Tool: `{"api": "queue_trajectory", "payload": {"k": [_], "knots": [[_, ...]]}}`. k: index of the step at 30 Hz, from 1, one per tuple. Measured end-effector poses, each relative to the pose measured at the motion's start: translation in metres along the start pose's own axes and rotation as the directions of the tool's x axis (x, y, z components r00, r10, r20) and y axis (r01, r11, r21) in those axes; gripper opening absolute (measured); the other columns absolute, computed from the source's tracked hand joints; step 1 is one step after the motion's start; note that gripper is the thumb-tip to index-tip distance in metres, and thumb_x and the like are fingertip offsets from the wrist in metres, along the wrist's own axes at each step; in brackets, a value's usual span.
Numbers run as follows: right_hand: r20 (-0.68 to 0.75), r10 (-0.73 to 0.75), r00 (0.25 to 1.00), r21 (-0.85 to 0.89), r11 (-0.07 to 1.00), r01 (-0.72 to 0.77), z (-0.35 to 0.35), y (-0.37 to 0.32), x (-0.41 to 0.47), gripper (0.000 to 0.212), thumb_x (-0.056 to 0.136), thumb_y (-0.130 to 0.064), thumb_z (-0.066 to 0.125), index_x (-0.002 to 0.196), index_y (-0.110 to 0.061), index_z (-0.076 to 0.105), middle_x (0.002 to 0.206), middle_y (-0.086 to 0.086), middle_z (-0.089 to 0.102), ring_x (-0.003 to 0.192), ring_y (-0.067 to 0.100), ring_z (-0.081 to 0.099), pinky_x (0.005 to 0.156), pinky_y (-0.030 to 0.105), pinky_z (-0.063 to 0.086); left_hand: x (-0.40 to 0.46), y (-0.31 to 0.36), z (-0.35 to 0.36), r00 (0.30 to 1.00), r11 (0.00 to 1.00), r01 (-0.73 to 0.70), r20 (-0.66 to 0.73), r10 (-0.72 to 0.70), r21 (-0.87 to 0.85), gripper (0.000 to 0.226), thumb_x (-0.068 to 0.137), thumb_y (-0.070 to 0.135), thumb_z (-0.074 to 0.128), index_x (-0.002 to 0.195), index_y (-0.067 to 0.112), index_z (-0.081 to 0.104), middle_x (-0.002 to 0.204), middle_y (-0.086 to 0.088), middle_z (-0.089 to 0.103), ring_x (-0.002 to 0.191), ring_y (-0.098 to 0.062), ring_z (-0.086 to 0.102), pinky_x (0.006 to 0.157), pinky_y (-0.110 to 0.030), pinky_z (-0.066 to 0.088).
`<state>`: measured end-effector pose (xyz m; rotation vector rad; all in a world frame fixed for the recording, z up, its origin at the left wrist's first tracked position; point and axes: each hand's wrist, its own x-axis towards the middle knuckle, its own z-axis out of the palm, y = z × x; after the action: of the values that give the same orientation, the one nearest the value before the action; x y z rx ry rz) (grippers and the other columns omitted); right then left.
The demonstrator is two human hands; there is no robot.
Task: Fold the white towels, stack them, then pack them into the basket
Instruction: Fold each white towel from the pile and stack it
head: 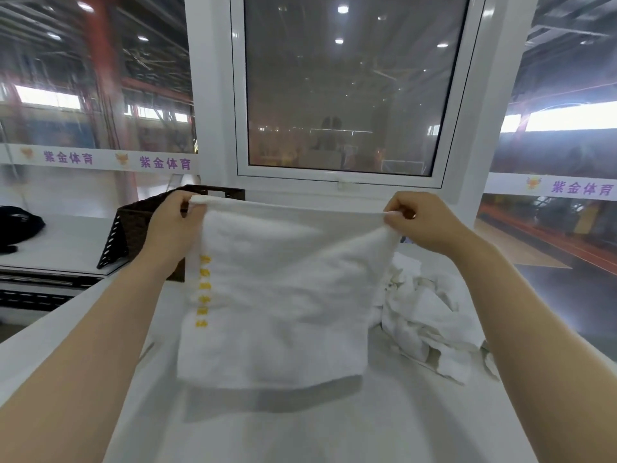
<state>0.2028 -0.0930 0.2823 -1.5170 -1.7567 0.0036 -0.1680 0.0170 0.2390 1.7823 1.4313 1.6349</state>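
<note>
A white towel (280,295) with yellow stitched marks down its left side hangs in front of me above the white table (300,429). My left hand (173,225) pinches its top left corner and my right hand (424,222) pinches its top right corner, holding the top edge stretched out. Its lower edge hangs free and casts a shadow on the table. A crumpled heap of white towels (430,315) lies on the table to the right. A dark woven basket (133,228) stands at the far left of the table, partly hidden behind my left hand.
A white-framed window (340,95) rises straight behind the table. A lower white ledge (60,248) at the left carries a black object (16,228). The table's left edge runs diagonally under my left forearm.
</note>
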Motion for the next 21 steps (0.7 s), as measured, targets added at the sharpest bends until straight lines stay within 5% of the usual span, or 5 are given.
{"api": "queue_trajectory", "payload": {"k": [5,8,11,15,21], "knots": [[0.178,0.096,0.979,-0.023,0.995,-0.093,-0.012,0.001,0.001,0.010,0.092,-0.016,0.062,0.094,-0.025,0.063,0.079,-0.003,0.055,0.066,0.011,0.052,0.058,0.018,0.044,0.003,0.005,-0.006,0.979,0.997,0.073,0.189,-0.075,0.018,0.011,0.098,0.024,0.055,0.105,0.020,0.062,0.102,0.000,0.062,0.090,-0.017,0.056,0.069,-0.028,0.042],[0.438,0.253,0.863,-0.233,0.959,-0.163,-0.024,0.004,-0.006,0.029,0.091,-0.040,0.065,0.118,-0.037,0.053,0.098,-0.016,0.056,0.078,0.010,0.058,0.065,0.025,0.048,-0.004,0.009,-0.011,0.898,0.979,0.202,0.400,-0.181,-0.009,0.011,0.099,0.019,0.055,0.104,0.018,0.065,0.094,0.001,0.062,0.080,-0.012,0.053,0.066,-0.027,0.037],[0.582,0.329,0.743,-0.349,0.927,-0.138,-0.032,0.004,-0.012,0.031,0.084,-0.061,0.062,0.107,-0.041,0.069,0.094,-0.027,0.062,0.082,0.015,0.064,0.075,0.027,0.051,-0.013,0.008,-0.013,0.830,0.934,0.323,0.521,-0.202,-0.152,0.015,0.099,0.012,0.054,0.107,0.012,0.066,0.093,0.001,0.066,0.074,-0.005,0.060,0.061,-0.022,0.041],[0.608,0.407,0.682,-0.441,0.887,-0.136,-0.036,0.005,-0.012,0.023,0.082,-0.054,0.068,0.079,-0.033,0.077,0.081,-0.016,0.069,0.077,0.015,0.063,0.081,0.029,0.050,-0.016,0.003,-0.009,0.818,0.889,0.382,0.540,-0.198,-0.253,0.020,0.098,0.009,0.054,0.113,0.002,0.065,0.104,-0.007,0.069,0.090,-0.014,0.067,0.067,-0.022,0.059],[0.488,0.475,0.732,-0.690,0.723,-0.009,-0.022,0.004,-0.001,0.028,0.088,-0.044,0.066,0.104,-0.022,0.070,0.104,-0.002,0.066,0.091,0.017,0.059,0.084,0.032,0.048,-0.012,-0.005,0.020,0.867,0.899,0.340,0.462,-0.187,-0.275,0.012,0.098,0.007,0.056,0.106,0.004,0.064,0.111,-0.011,0.064,0.107,-0.024,0.065,0.079,-0.024,0.060]]}}
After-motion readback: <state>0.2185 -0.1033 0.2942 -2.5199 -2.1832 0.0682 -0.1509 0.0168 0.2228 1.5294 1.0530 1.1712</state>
